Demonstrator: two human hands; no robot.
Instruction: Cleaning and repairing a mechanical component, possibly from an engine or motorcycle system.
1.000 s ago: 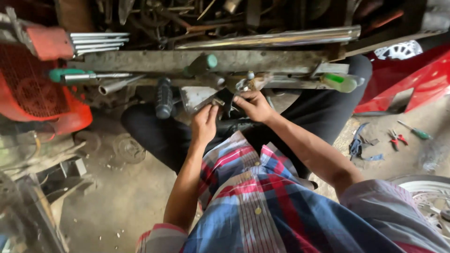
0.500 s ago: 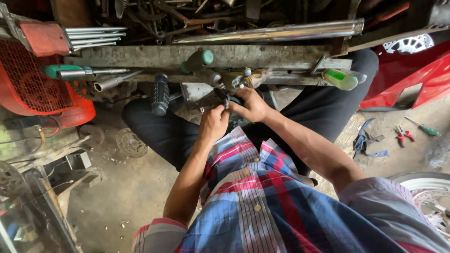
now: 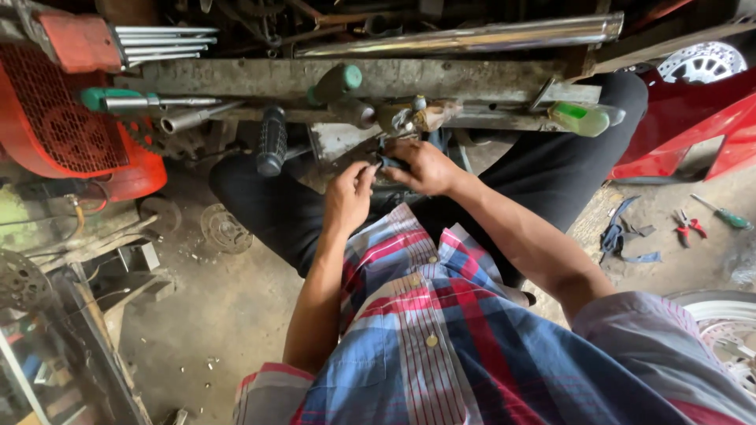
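Together, both hands point(image 3: 390, 175) curled, pinching small dark part point(image 3: 391, 162), beneath workbench point(image 3: 236, 77).

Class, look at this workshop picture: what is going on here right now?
A person in a plaid shirt sits low on a workshop floor. The left hand and right hand meet on a small dark part; what it is cannot be told. Ahead lie a black handlebar grip, a chrome pipe and a green-handled tool. Red pliers lie on the floor to the right.
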